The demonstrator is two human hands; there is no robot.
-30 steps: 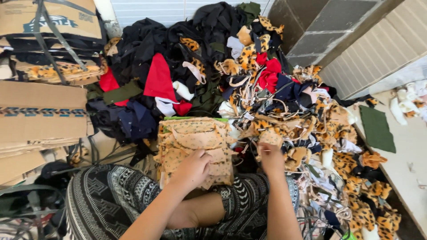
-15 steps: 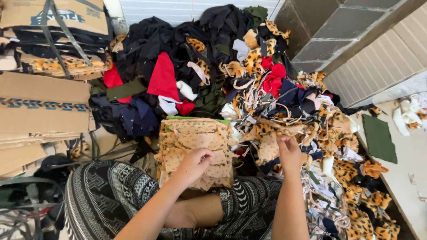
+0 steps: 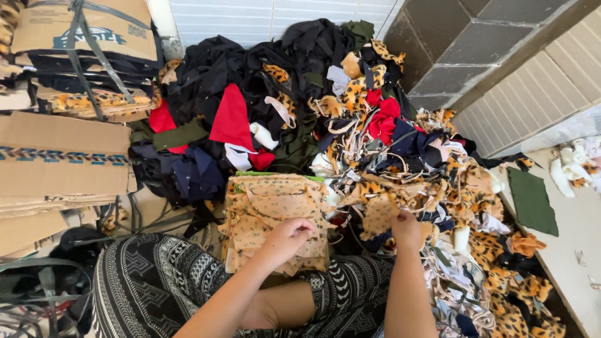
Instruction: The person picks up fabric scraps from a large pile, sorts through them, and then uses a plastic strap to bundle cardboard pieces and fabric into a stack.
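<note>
Two bare hands sorting leopard-print fabric scraps at a big pile of offcuts

The left hand [image 3: 289,235] is resting with its fingers curled loosely on a neat stack of tan spotted fabric pieces [image 3: 272,216] that is lying on the person's lap, over black-and-white patterned trousers [image 3: 156,288]; it is touching the top piece, not clearly pinching it. The right hand [image 3: 405,228] is closing around a leopard-print scrap [image 3: 379,213] and holding it just above the edge of the heap of mixed scraps [image 3: 300,100], right beside the stack. Flattened cardboard boxes [image 3: 62,163] are lying to the left, and a dark green cloth [image 3: 532,200] is sitting on the pale surface at the right
</note>
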